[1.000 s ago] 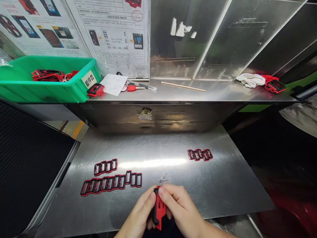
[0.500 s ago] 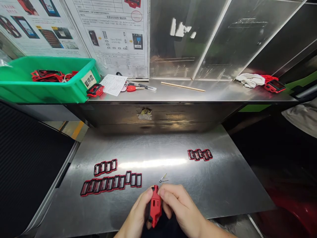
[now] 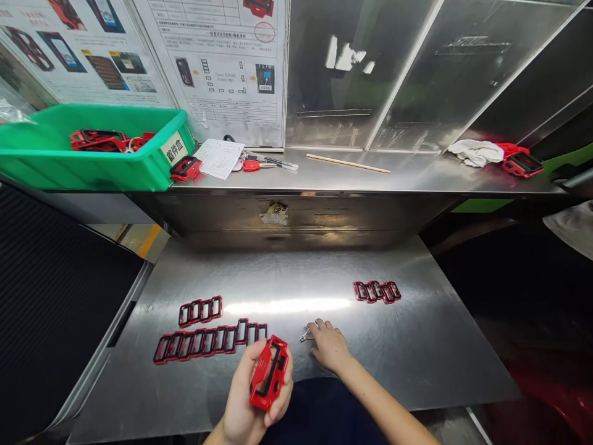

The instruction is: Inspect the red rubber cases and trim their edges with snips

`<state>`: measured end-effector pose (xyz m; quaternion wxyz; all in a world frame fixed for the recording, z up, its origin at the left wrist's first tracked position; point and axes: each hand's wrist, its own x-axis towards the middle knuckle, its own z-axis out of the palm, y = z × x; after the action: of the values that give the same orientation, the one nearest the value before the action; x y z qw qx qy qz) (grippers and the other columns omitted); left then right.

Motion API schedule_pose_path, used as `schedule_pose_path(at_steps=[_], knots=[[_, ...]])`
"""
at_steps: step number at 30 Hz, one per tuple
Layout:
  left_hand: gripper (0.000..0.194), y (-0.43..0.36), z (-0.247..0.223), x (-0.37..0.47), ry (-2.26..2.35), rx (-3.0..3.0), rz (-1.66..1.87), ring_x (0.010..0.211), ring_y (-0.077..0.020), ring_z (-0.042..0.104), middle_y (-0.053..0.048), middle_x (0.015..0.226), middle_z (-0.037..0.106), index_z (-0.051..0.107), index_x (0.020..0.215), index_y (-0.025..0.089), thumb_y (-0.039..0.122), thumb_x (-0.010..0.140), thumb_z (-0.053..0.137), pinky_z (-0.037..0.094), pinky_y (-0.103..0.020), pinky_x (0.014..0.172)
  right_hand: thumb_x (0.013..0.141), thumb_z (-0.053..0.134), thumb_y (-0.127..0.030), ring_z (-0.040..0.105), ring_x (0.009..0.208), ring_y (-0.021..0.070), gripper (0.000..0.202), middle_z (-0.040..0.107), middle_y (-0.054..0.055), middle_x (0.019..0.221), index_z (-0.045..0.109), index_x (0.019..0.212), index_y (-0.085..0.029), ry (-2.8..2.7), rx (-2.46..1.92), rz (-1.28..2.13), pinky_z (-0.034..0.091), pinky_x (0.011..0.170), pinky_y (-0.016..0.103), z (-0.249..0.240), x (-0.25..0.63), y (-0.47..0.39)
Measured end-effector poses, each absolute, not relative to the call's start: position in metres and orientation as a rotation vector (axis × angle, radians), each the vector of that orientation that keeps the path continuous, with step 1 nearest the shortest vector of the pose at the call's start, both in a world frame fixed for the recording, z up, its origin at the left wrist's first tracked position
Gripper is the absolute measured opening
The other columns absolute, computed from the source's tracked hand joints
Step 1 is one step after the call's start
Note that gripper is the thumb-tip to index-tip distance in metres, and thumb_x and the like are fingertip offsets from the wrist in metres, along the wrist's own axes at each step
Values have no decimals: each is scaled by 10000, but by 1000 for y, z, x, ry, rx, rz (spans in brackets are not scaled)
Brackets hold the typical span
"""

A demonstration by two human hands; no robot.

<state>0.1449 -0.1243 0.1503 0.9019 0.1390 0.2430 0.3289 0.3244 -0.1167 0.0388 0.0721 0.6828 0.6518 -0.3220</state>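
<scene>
A red frame with a black inner rim (image 3: 269, 372) is gripped in my left hand (image 3: 243, 386), held tilted above the table's front edge. My right hand (image 3: 329, 347) reaches over the metal table, palm down, fingers apart, its fingertips at the small nippers (image 3: 305, 335). Part of the nippers is hidden under those fingers. Left of my hands, a long row of red-and-black frames (image 3: 197, 342) lies on the table, its right end close behind the held frame. Above it is a shorter row (image 3: 201, 311). Another overlapping group (image 3: 377, 291) rests at the right.
A green bin (image 3: 92, 170) with red parts stands on the back shelf (image 3: 259, 182). Beside it lie a paper (image 3: 219, 158), a red key (image 3: 251, 165), pens and a wooden stick (image 3: 348, 163). A white cloth (image 3: 476, 152) and red part (image 3: 523, 162) are far right.
My right hand has let go of the red frame and moved forward to the nippers. My left hand has kept the frame, raised it slightly and turned its opening into view.
</scene>
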Motion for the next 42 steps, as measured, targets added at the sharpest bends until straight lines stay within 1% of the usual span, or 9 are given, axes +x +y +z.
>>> schedule_pose_path(at_steps=[4, 10, 13, 16, 20, 25, 29, 36, 42], knots=[[491, -126, 153, 145, 525, 284, 696, 310, -45, 177, 74, 349, 321, 581, 628, 152, 549, 879, 438, 143, -180, 354, 920, 608, -282, 543, 1149, 263, 293, 560, 91, 1266, 578, 1189, -168, 1976, 2005, -942, 445, 972, 497, 21, 331, -121], [488, -124, 148, 146, 590, 309, 697, 304, -35, 209, 77, 352, 341, 578, 638, 158, 614, 806, 532, 151, -175, 354, 909, 614, -258, 582, 1075, 235, 166, 625, 75, 1126, 628, 1028, -144, 2013, 2157, -1092, 465, 940, 461, 14, 336, -124], [504, -123, 143, 147, 678, 276, 728, 300, -29, 202, 77, 339, 339, 577, 614, 156, 635, 771, 550, 157, -172, 351, 873, 582, -168, 641, 870, 194, 114, 664, 60, 918, 634, 964, -123, 2041, 2283, -1298, 518, 801, 356, 25, 333, -121], [513, -122, 140, 149, 788, 247, 774, 284, -27, 177, 77, 310, 326, 569, 578, 162, 652, 732, 563, 144, -175, 329, 851, 509, -175, 636, 698, 158, 208, 654, 43, 809, 623, 1017, -122, 2108, 2387, -1542, 522, 655, 275, 57, 332, -116], [515, -121, 142, 151, 917, 263, 835, 277, -33, 189, 70, 301, 356, 557, 564, 174, 671, 696, 582, 151, -172, 311, 822, 518, -264, 630, 827, 170, 243, 634, 75, 997, 623, 1018, -166, 2325, 2441, -1746, 528, 740, 291, 126, 337, -118], [573, -124, 148, 155, 1018, 292, 802, 264, -19, 206, 63, 337, 420, 568, 574, 163, 731, 649, 590, 131, -162, 301, 801, 640, -205, 618, 674, 146, 155, 670, 42, 804, 660, 953, -185, 2761, 1977, -2079, 532, 623, 244, 191, 334, -132], [594, -128, 152, 156, 1106, 335, 740, 274, -18, 238, 64, 329, 409, 588, 557, 152, 735, 671, 582, 127, -154, 310, 822, 650, -181, 638, 725, 145, 222, 709, 63, 901, 640, 1044, -173, 2958, 1733, -1830, 526, 629, 216, 206, 323, -136], [580, -127, 165, 159, 1142, 357, 772, 300, -9, 269, 72, 361, 437, 562, 516, 151, 715, 559, 692, 156, -155, 331, 845, 566, -171, 621, 668, 159, 72, 689, 41, 810, 575, 916, -185, 3083, 1523, -1172, 451, 615, 251, 216, 315, -131], [601, -123, 167, 162, 1185, 318, 755, 300, -14, 255, 99, 342, 373, 496, 488, 176, 726, 450, 733, 128, -160, 323, 835, 525, -153, 475, 557, 149, 48, 623, 17, 714, 542, 841, -197, 3059, 1369, -856, 314, 504, 275, 228, 311, -123]])
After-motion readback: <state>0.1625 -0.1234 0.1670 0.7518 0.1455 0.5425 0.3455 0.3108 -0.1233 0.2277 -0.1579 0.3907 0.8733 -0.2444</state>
